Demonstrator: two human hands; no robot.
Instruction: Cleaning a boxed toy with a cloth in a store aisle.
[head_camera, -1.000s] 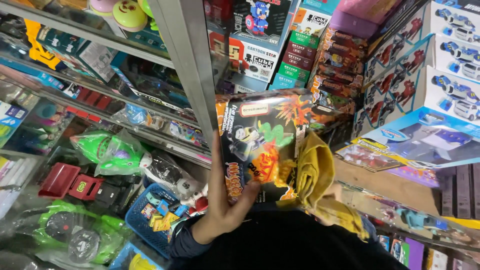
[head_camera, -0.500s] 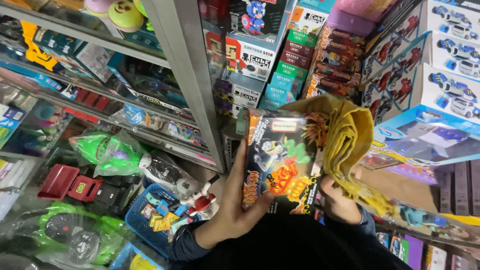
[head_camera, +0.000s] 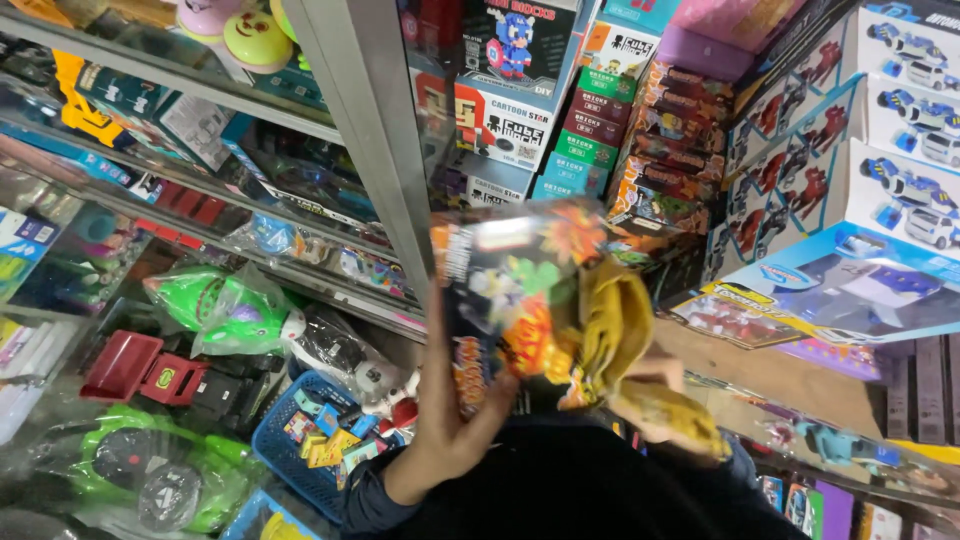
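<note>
My left hand (head_camera: 447, 420) grips the lower left edge of a dark toy box (head_camera: 510, 300) with bright orange and green artwork, holding it up in front of the shelves. My right hand (head_camera: 655, 385) is mostly hidden behind a yellow cloth (head_camera: 625, 340), which it presses against the right side of the box. The box looks blurred from motion.
A grey metal shelf post (head_camera: 375, 130) stands just left of the box. Stacked toy boxes (head_camera: 620, 130) fill the shelves behind, with big car boxes (head_camera: 880, 180) at right. Bagged green toys (head_camera: 225, 310) and a blue basket (head_camera: 285, 440) sit lower left.
The box has shifted left and tilted slightly, and the yellow cloth has moved down along its right side with my right hand.
</note>
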